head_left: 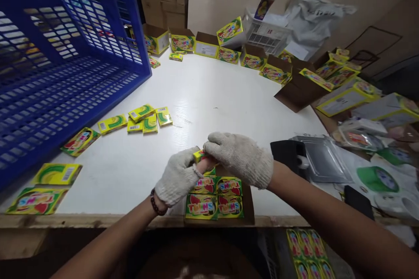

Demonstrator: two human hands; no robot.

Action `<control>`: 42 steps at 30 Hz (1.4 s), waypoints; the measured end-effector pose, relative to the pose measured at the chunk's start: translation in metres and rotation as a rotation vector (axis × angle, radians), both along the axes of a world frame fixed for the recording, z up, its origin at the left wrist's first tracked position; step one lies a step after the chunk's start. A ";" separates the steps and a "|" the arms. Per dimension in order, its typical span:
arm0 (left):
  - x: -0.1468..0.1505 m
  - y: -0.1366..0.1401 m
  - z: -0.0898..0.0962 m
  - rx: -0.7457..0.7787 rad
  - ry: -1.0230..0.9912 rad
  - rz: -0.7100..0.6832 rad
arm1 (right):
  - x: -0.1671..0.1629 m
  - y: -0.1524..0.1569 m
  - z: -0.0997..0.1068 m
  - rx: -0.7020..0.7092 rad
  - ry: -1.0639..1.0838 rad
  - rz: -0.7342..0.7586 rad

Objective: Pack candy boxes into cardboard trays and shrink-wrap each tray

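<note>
My left hand point(180, 177), in a white knit glove with the thumb bare, is closed on a small yellow candy pack point(199, 155). My right hand point(238, 155), also gloved, reaches across from the right, its fingers bent against the same pack and hiding much of it. Just beneath both hands lies a brown cardboard box point(248, 209) at the table's front edge. Inside it are several colourful packs point(202, 206) marked "TWINS", laid flat in rows. The far part of this box is covered by my hands.
A big blue crate point(131, 79) lies on its side at left, with loose yellow packs point(141, 113) beside it. Open display boxes point(207, 48) line the back. At right are a clear plastic tray point(322, 159) and green tape point(376, 178). More packs point(307, 248) sit below the table edge.
</note>
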State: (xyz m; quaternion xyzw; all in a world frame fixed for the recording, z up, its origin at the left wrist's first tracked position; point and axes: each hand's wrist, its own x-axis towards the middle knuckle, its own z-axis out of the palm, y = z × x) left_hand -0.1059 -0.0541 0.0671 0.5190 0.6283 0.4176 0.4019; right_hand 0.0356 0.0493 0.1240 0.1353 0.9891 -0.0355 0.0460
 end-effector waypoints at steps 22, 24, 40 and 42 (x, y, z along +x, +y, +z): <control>0.081 -0.026 -0.055 -0.043 0.851 -0.666 | 0.026 -0.007 -0.064 -0.125 -0.480 -0.374; 0.082 -0.026 -0.053 -0.077 0.857 -0.682 | 0.026 -0.006 -0.068 -0.140 -0.495 -0.393; 0.084 -0.028 -0.056 -0.129 0.855 -0.703 | 0.046 -0.027 -0.098 -0.032 -0.407 -0.407; 0.084 -0.027 -0.056 -0.132 0.844 -0.705 | 0.044 -0.028 -0.098 -0.047 -0.434 -0.449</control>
